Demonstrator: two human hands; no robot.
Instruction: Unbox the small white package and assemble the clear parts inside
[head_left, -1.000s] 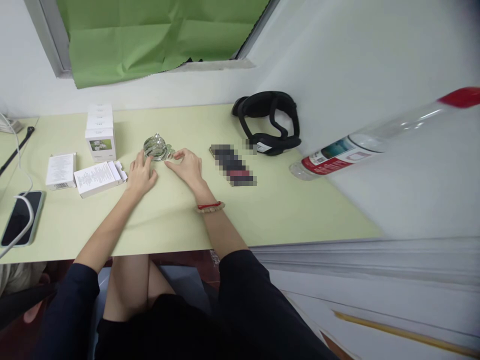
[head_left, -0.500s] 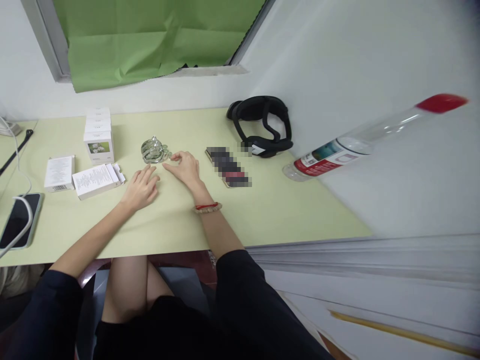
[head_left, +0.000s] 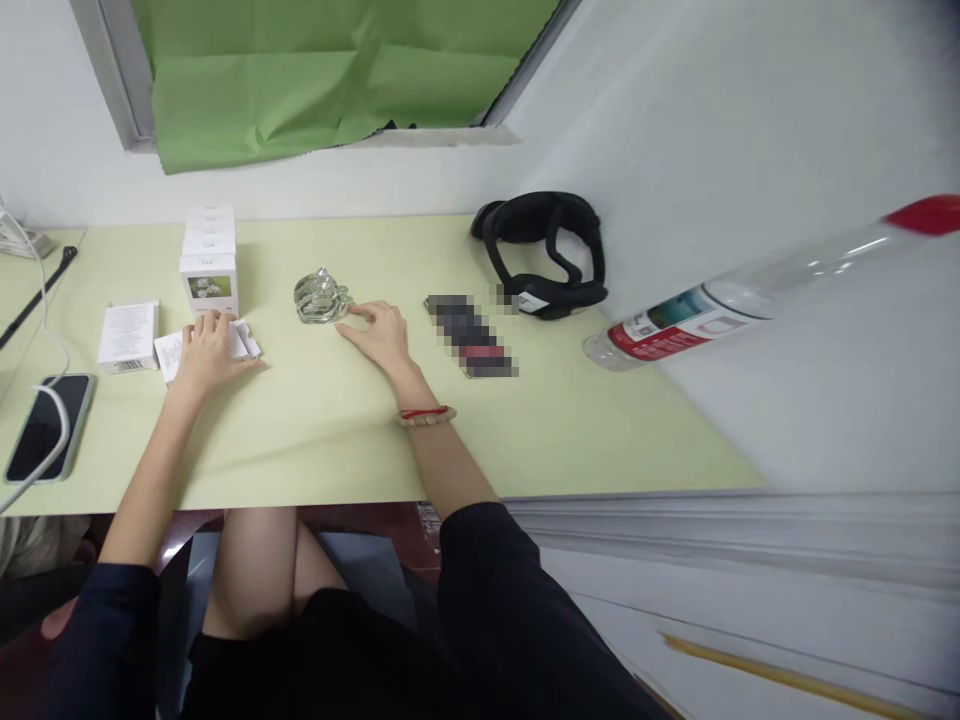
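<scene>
My left hand (head_left: pixel 208 358) lies over the white box with an open flap (head_left: pixel 171 352), thumb spread to the right; the hand covers much of the box. Just right of a clear glass ornament (head_left: pixel 316 297) is my right hand (head_left: pixel 381 335), thumb and fingers apart, its fingertips near the ornament's green beaded edge. Behind my left hand stands a row of white boxes (head_left: pixel 211 285), the front one with a flower picture. Another white box (head_left: pixel 128 337) lies to the left.
A pixelated dark phone-like object (head_left: pixel 469 337) lies right of my right hand. Farther right are a black headset (head_left: pixel 551 295) and a clear bottle (head_left: pixel 675 318) by the wall. A phone (head_left: pixel 51 430) with a white cable is at the left, near a black strap (head_left: pixel 37 298).
My left hand has moved left from beside the ornament onto the box with the open flap. My right hand stays near the ornament. The whole view has shifted slightly.
</scene>
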